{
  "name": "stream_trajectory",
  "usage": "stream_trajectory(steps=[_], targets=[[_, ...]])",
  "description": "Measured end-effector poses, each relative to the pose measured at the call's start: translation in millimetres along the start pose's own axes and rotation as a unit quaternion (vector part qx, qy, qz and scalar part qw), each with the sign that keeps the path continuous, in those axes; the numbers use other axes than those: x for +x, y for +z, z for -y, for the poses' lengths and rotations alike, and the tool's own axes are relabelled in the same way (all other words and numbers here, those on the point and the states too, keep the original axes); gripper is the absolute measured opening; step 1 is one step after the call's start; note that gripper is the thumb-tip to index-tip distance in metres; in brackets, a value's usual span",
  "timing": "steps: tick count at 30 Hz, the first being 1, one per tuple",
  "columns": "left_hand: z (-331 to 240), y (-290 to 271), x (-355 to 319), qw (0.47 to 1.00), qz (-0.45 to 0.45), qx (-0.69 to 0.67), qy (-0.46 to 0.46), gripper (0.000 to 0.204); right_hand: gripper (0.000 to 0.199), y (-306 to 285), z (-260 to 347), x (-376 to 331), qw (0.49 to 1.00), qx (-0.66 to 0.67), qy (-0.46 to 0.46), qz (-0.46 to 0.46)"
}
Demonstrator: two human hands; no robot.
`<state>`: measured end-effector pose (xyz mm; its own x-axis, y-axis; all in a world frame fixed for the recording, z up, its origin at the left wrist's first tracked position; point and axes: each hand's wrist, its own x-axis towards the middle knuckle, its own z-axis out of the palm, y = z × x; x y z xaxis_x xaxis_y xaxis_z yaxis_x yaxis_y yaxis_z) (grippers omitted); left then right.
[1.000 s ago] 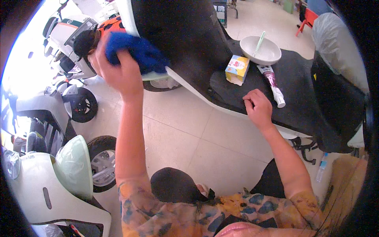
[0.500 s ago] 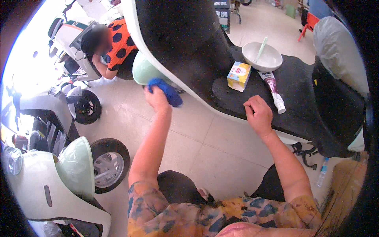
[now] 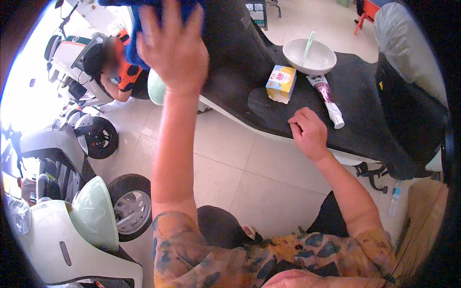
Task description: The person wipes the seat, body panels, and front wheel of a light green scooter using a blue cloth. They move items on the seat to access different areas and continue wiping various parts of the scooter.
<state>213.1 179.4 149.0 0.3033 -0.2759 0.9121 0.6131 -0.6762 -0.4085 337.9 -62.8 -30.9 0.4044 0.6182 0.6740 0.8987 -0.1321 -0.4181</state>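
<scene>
My left hand (image 3: 175, 53) is raised at the upper left, fingers spread over a blue cloth (image 3: 139, 36) against the scooter's upright front panel. The fingers are slightly blurred. On the edge of the scooter's black footboard (image 3: 269, 117) rests my right hand (image 3: 309, 134), its fingers curled closed; anything inside them is hidden. Beyond it lie a yellow and white carton (image 3: 281, 84) with an open end and a white and dark red tube (image 3: 327, 103) with a white cap. Behind these stands a white bowl (image 3: 319, 60) with a pale green-handled utensil (image 3: 308, 49) in it.
At the left stand more scooters, the nearest with a pale green fender (image 3: 96, 213) and black tyre (image 3: 129, 206). Another person (image 3: 115, 67) crouches at the upper left. A plastic-wrapped seat (image 3: 408, 43) rises at the right; a water bottle (image 3: 395, 199) is on the floor.
My left hand has moved up from beside the pale green fender to the front panel, taking the blue cloth with it. The right hand stays on the footboard edge. The view has shifted slightly.
</scene>
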Motion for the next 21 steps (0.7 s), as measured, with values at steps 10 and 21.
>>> stream_trajectory(steps=[10, 21], targets=[[-36, -33, -84, 0.978, 0.159, -0.135, 0.019, 0.022, 0.007, 1, -5, 2, 1.0, -0.009, -0.01, -0.02], [-35, 30, 3, 0.955, 0.231, 0.004, 0.185, 0.032, 0.008, 3, -4, -2, 1.0, -0.021, -0.018, -0.005]])
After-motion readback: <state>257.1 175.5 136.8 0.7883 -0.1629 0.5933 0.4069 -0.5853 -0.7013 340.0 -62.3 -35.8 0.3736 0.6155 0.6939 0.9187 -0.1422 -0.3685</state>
